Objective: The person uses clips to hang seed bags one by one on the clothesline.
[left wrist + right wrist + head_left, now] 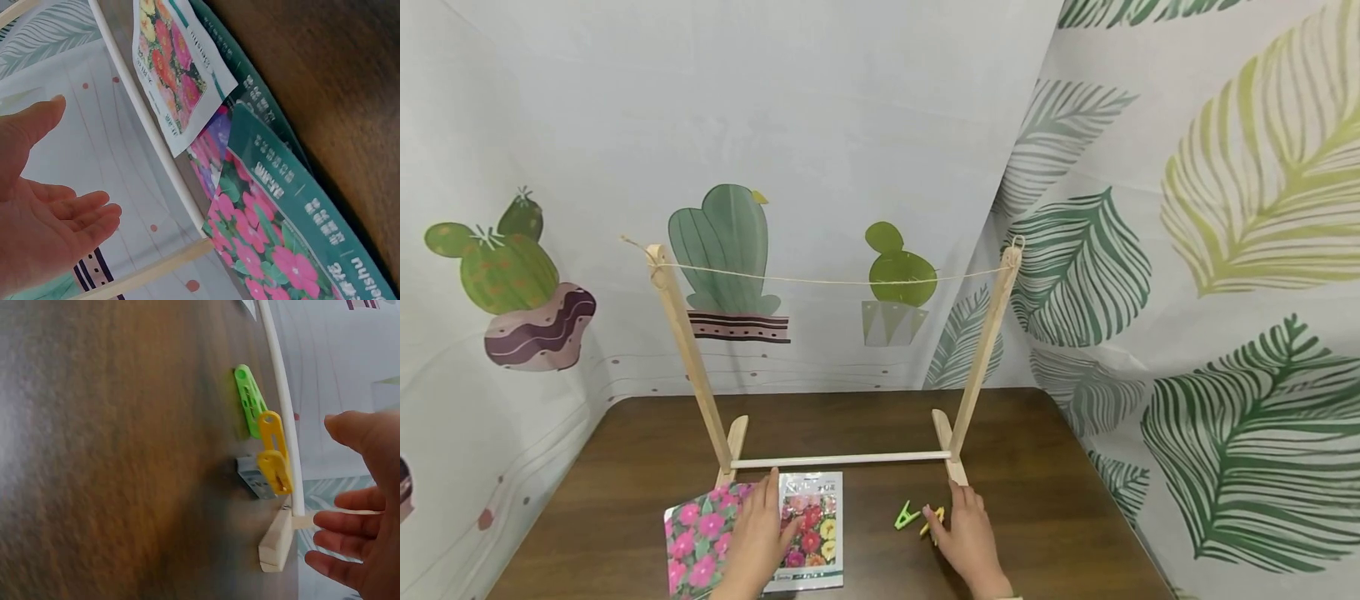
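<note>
My left hand [755,533] hovers over flower seed packets, fingers loosely extended, holding nothing. One packet with pink blooms [702,533] lies to its left; a white-edged packet with red and yellow blooms [812,533] lies to its right. The left wrist view shows the packets overlapping, with a dark green edge [262,103] of another beneath. My right hand [972,537] is held above the table beside a yellow clothespin [275,453], its fingers relaxed around nothing. A green clothespin [250,400] lies next to the yellow one, and a grey clothespin [255,477] sits partly behind it.
Behind the hands stands a wooden frame with a left post [692,358], a right post [985,358] and a white crossbar [842,459] low down. A thin string [842,282] spans the post tops. The brown table [842,417] meets a patterned cloth backdrop [827,125].
</note>
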Demonstrator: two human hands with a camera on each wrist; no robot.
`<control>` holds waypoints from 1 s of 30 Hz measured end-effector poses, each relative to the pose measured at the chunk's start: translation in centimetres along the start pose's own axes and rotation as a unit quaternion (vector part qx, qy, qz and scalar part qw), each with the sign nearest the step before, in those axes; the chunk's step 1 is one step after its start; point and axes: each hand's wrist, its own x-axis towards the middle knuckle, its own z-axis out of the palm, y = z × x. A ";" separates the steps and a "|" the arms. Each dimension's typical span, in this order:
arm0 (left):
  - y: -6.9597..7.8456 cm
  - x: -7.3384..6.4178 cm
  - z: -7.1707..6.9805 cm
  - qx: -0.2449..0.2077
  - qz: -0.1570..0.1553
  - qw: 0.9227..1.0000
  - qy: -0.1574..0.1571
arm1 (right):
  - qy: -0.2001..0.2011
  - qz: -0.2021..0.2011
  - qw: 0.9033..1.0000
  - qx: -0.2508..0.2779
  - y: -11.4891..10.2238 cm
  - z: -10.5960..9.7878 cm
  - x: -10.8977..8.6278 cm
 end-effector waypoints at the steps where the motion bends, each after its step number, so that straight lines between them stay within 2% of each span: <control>1: 0.0 0.0 0.2 -0.002 -0.002 1.000 0.001 | 0.002 0.003 1.000 -0.005 -0.1 0.1 -0.1; 6: -0.1 -0.2 1.0 -0.007 0.008 1.000 0.027 | 0.010 0.027 0.999 -0.027 -0.4 0.5 -0.3; 10: 0.1 -0.2 1.3 -0.001 0.015 0.999 0.042 | -0.009 0.067 0.997 -0.026 -0.9 0.6 -0.3; 18: 0.0 -0.3 2.2 0.005 -0.030 0.999 0.017 | -0.025 0.119 0.992 -0.022 -1.8 1.1 -0.6; 25: -0.2 -0.7 2.8 0.019 -0.050 0.998 0.014 | -0.020 0.146 0.989 -0.018 -2.4 1.4 -1.0; 30: -0.4 -0.9 3.1 0.015 -0.058 0.998 -0.003 | -0.020 0.156 0.987 -0.014 -2.8 1.5 -1.1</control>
